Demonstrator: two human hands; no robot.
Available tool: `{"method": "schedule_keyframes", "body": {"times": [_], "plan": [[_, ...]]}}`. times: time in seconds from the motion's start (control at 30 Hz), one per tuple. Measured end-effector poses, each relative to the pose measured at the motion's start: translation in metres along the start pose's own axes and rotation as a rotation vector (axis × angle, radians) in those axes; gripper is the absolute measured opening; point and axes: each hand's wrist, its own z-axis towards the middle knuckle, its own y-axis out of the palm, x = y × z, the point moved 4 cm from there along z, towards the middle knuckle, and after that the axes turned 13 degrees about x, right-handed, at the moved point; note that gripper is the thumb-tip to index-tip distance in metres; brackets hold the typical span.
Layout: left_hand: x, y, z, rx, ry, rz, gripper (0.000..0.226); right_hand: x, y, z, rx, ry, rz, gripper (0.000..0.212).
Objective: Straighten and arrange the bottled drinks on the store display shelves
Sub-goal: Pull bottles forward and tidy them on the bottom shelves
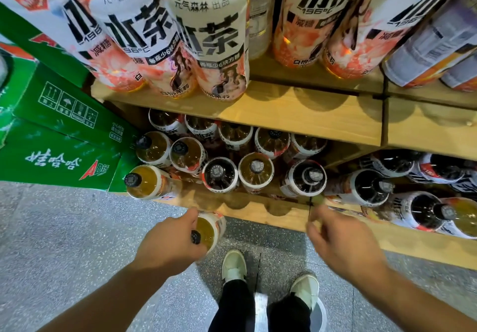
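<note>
The person stands close against the wooden display, looking down. Their left hand [167, 243] grips a bottle [210, 228] of pale yellow drink by the neck, the fingers curled round it just below the black cap and the thumb across the top side. That bottle hangs upright off the shelf, just in front of the front edge of the lower shelf [271, 215] and above the speckled grey floor [77, 228]. The right hand [343, 241] reaches toward the same front edge further along; its fingers are loosely curled and a little apart, with nothing held in them. The fingertips are blurred, so I cannot tell whether they touch the wood or hover just over it. On the lower shelf stand the other bottles [219, 174], seen from above, caps up – packed close on the left side, with darker ones further to the right, some of them tilted. Above them juts the upper shelf [296, 114], carrying tall bottles [206, 34] with white and peach labels printed in large black characters – three close together on the left, others to the right. Green cartons [59, 135] are stacked against the left end of the display. Below the hands, two pale shoes [233, 264] rest on the floor.
</note>
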Motion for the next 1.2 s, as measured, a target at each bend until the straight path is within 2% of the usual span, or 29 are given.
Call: {"method": "schedule_keyframes", "body": {"times": [0.17, 0.37, 0.53, 0.7, 0.97, 1.2], "plan": [[-0.008, -0.018, 0.012, 0.05, 0.018, 0.08, 0.041, -0.109, 0.018, 0.035, -0.053, -0.197, 0.072, 0.035], [-0.02, -0.034, 0.039, 0.124, 0.052, 0.135, 0.039, -0.164, 0.03, 0.079, -0.034, -0.229, 0.078, 0.051], [-0.028, -0.042, 0.06, 0.158, 0.075, 0.17, 0.039, -0.176, 0.051, 0.1, -0.117, -0.234, -0.083, 0.061], [-0.023, -0.048, 0.075, 0.197, 0.15, 0.226, 0.037, -0.184, 0.061, 0.115, -0.121, -0.287, -0.205, 0.059], [-0.027, -0.047, 0.081, 0.173, 0.159, 0.241, 0.039, -0.182, 0.058, 0.112, -0.105, -0.322, -0.23, 0.057], [-0.012, -0.053, 0.077, 0.177, 0.25, 0.536, 0.048, -0.164, 0.058, 0.084, -0.135, -0.333, -0.156, 0.054]]}}
